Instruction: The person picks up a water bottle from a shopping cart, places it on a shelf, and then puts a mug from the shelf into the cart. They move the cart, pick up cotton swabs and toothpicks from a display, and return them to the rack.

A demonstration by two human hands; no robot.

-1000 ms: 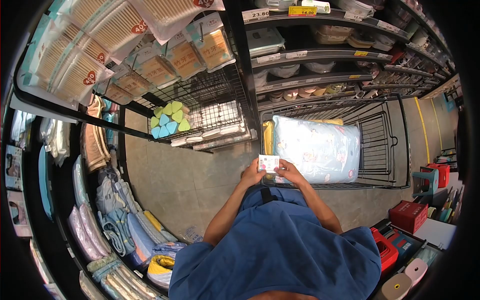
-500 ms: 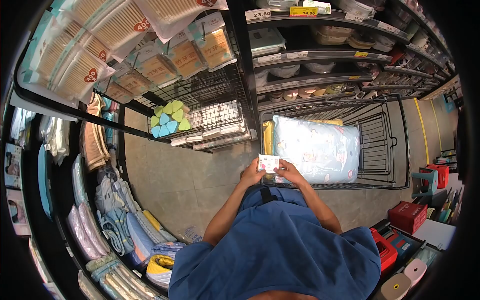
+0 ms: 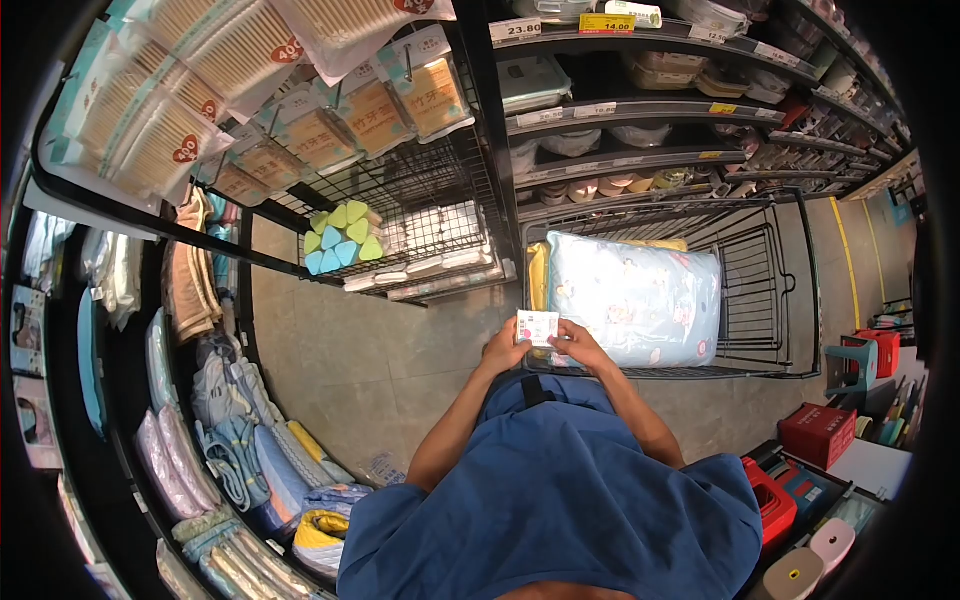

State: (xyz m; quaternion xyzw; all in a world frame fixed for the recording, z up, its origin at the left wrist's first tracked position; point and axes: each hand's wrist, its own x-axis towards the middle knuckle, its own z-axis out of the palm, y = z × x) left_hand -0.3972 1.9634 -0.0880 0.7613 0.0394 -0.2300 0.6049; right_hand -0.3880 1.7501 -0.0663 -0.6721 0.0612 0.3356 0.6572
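Observation:
A small white printed packet [image 3: 538, 327] is held level in front of my body, its barcode side facing up. My left hand [image 3: 505, 349] grips its left end, and my right hand [image 3: 580, 345] pinches its right end with the thumb on top. Just beyond my hands stands a black wire shopping cart [image 3: 765, 300]. Inside it lies a plastic-wrapped pale blue bedding pack [image 3: 640, 300] with small printed figures, and a yellow pack [image 3: 539, 278] shows at its left edge.
A wire rack [image 3: 400, 250] at front left holds green and blue triangular packs [image 3: 345, 240] and white packets. Toothpick bags [image 3: 435, 95] hang above. Folded textiles [image 3: 230, 440] fill the left shelves. Container shelves [image 3: 620, 110] stand behind the cart; red boxes [image 3: 817, 435] are at right.
Almost nothing differs. The view has shifted very slightly, while both hands keep the white packet in the same place.

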